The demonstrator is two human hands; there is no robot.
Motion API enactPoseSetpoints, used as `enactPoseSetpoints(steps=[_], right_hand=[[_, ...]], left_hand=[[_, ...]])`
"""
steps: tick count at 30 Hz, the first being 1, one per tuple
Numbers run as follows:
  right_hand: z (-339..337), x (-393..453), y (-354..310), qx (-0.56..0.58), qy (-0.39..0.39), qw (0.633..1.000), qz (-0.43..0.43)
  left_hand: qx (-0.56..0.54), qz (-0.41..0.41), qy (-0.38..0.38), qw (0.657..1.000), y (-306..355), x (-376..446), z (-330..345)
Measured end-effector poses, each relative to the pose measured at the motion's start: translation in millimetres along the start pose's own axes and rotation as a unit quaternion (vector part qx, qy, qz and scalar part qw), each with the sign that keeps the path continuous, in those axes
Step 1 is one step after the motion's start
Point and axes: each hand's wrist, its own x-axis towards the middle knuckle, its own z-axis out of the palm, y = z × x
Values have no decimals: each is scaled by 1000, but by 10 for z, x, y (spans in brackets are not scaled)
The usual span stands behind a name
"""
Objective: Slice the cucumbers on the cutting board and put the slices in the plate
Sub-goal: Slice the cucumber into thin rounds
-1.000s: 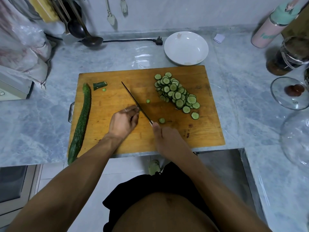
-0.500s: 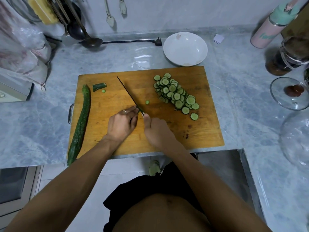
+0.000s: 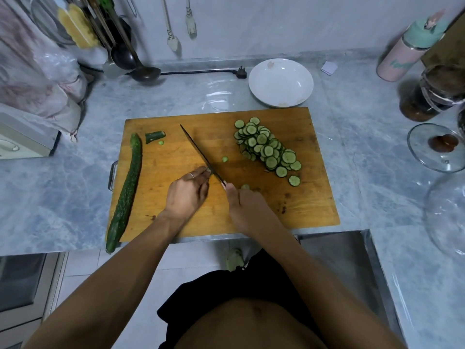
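On the wooden cutting board [image 3: 309,202], a heap of cucumber slices [image 3: 266,147] lies at the upper right. A whole cucumber [image 3: 125,192] lies along the board's left edge, with a cut end piece [image 3: 154,136] near its top. My right hand [image 3: 247,207] grips the handle of a dark knife [image 3: 198,152], whose blade points up and left. My left hand [image 3: 187,193] sits beside the blade, fingertips curled at its base; any piece under them is hidden. Single slices [image 3: 224,159] lie near the blade. The white plate [image 3: 280,83] stands empty behind the board.
A ladle [image 3: 141,66] and hanging utensils are at the back left, a power plug [image 3: 241,73] by the plate. A pink bottle [image 3: 407,51], a jar [image 3: 427,96] and a glass lid [image 3: 437,147] crowd the right. The steel sink [image 3: 352,268] lies front right.
The knife and my right hand slid left half a second ago and have come back right. My left hand stays at the blade's base.
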Motion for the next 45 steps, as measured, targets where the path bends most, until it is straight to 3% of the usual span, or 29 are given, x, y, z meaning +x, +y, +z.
enactPoseSetpoints(steps=[17, 28, 45], right_hand=[[192, 321, -88, -3, 3, 1000, -2], [85, 215, 35, -21, 5, 999, -23], [104, 91, 47, -27, 5, 999, -38]], left_hand=[[14, 15, -4, 1000, 1, 0, -11], [-31, 0, 26, 999, 43, -14, -27], [-19, -12, 0, 1000, -6, -9, 12]])
